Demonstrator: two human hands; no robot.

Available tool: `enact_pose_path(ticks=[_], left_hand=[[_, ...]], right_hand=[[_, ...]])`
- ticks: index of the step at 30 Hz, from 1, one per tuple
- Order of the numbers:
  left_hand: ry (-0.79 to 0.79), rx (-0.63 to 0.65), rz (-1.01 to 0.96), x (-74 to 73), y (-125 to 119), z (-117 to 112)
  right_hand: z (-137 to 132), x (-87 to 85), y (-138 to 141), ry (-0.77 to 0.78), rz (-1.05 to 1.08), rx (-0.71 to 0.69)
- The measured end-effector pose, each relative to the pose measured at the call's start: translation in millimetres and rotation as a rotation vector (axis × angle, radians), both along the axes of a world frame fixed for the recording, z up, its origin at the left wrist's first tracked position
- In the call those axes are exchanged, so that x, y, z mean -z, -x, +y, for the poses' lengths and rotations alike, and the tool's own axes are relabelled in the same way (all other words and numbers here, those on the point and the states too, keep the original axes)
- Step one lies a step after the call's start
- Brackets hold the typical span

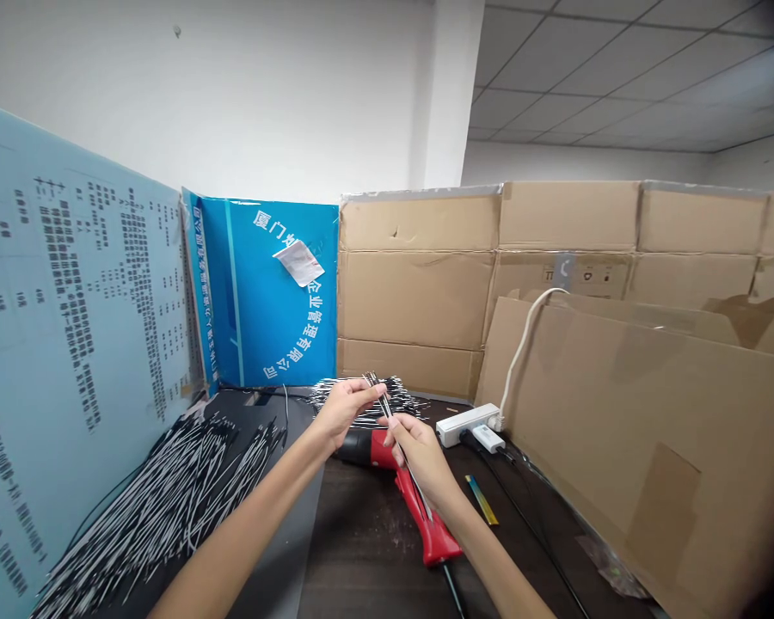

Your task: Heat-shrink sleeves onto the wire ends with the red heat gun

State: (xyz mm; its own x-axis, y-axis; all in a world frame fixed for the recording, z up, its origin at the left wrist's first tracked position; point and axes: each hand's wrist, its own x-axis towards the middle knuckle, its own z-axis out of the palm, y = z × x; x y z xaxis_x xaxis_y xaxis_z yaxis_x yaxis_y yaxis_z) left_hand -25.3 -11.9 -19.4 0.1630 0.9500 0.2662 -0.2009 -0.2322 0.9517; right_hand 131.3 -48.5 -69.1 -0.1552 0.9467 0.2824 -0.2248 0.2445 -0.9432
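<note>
Between my two hands is a small bunch of thin black and white wires (387, 404), slanting down to the right. My left hand (348, 407) pinches the bunch near its upper end. Lower down, my right hand (419, 451) has its fingers closed around the same wires, whose tails run below the palm. Beneath my hands lies a red and black heat gun (382, 449) with its handle toward me. Just behind them a pile of similar wires (413, 401) rests on the table, partly hidden by my hands.
A larger heap of black and white wires (161, 494) spreads over a grey sheet at the left. To the right are a white power strip (468, 424), cables and a yellow-blue strip (482, 500). Cardboard panels (419, 292) and a blue board (277, 327) wall in the table.
</note>
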Motion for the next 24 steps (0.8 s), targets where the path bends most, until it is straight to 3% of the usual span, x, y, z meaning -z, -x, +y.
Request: enact_pose_path(ticks=[4, 8, 18, 24], left_hand=[[-0.044, 0.076, 0.06, -0.1, -4, -5], [-0.094, 0.071, 0.112, -0.3, -10, -11], [0.117, 0.177, 0.027, 0.4, -11, -12], [0.085, 0.201, 0.037, 1.8, -11, -13]], right_hand=[[-2, -4.2, -2, 0.007, 0.008, -0.033], [-3, -5.2, -4, 0.04, 0.027, 0.007], [0, -0.9, -7, 0.003, 0.015, -0.021], [3, 2.0, -7, 0.002, 0.038, -0.007]])
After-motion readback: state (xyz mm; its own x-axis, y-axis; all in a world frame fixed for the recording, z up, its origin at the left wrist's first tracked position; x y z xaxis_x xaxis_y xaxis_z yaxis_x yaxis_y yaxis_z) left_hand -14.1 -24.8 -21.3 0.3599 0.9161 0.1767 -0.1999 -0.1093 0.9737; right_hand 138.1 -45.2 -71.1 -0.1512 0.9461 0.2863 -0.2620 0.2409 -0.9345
